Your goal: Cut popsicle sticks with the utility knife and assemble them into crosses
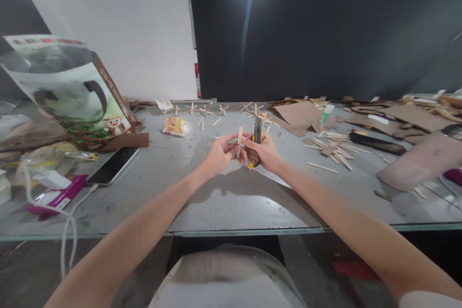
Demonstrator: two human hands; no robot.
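Observation:
Over the middle of the table (234,207), my two hands meet around a small wooden craft stick (240,134) held upright. My left hand (220,151) is closed, pinching the stick between thumb and fingers. A black-and-yellow utility knife (257,134) is gripped in my right hand (269,150), whose thumb and fingertips also reach the stick. Whether the blade is out is not visible. Just beyond the hands stand several star-shaped pieces made of crossed sticks (224,110). To the right lies a loose pile of craft sticks (337,149).
At left are a large printed bag (104,110), a phone (113,166) and a purple device (59,197) with a white cable. A yellow snack packet (176,126) lies behind my left hand. Cardboard pieces (298,114), a black strip (377,143) and a pinkish bottle (418,159) occupy the right.

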